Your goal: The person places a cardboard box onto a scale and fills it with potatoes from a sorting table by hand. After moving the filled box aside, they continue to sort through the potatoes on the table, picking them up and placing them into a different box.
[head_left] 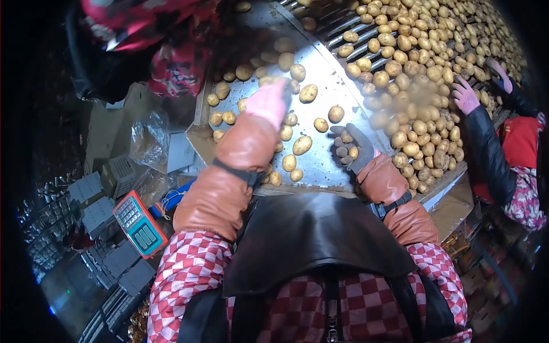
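Observation:
My left hand [267,102], in a pink and grey glove, reaches over potatoes on the metal tray [323,166]. Its fingers are blurred and partly out of sight, so its grip is unclear. On the tray's right side, my right hand [354,147], in a grey glove, has its fingers curled around potatoes [353,152]. Loose potatoes lie between and beyond my hands, among them a larger one [302,145] and a round one [335,114].
A big potato heap [429,131] fills the right, over metal rollers [366,51]. A co-worker's gloved hands [466,97] reach in at the far right. Another person [177,63] stands at upper left. An orange-rimmed scale [140,224] and boxes [118,174] lie left.

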Motion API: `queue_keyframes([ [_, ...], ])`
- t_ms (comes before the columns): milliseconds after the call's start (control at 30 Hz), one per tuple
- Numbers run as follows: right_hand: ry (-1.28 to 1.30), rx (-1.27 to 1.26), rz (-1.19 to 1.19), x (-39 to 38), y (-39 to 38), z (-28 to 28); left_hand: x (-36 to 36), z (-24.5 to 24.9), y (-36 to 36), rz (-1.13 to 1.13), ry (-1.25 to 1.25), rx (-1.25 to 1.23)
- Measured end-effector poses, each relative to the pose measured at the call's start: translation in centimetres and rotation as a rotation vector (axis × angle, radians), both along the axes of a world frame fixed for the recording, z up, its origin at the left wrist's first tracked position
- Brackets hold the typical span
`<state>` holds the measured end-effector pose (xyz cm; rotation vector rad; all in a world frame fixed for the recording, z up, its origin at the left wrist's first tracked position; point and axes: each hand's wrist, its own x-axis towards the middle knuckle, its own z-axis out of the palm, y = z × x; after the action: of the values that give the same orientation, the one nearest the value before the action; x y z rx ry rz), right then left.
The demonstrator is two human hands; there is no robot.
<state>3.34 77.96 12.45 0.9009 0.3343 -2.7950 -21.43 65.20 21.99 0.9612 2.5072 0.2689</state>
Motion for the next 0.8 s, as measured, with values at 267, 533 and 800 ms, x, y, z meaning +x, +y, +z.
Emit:
queue_keyframes([
  [267,-0.051,-0.125,-0.184,-0.9,0.0,0.6,-0.3,-4.3,4.4,-0.024,-0.011,-0.147],
  [533,0.164,-0.417,-0.302,-0.5,-1.5,-0.1,5.0,1.6,0.9,-0.251,-0.221,-0.108],
  [800,0.048,-0.217,-0.36,1.6,-3.4,2.1,0.6,-0.7,1.4,-0.143,-0.167,0.291],
])
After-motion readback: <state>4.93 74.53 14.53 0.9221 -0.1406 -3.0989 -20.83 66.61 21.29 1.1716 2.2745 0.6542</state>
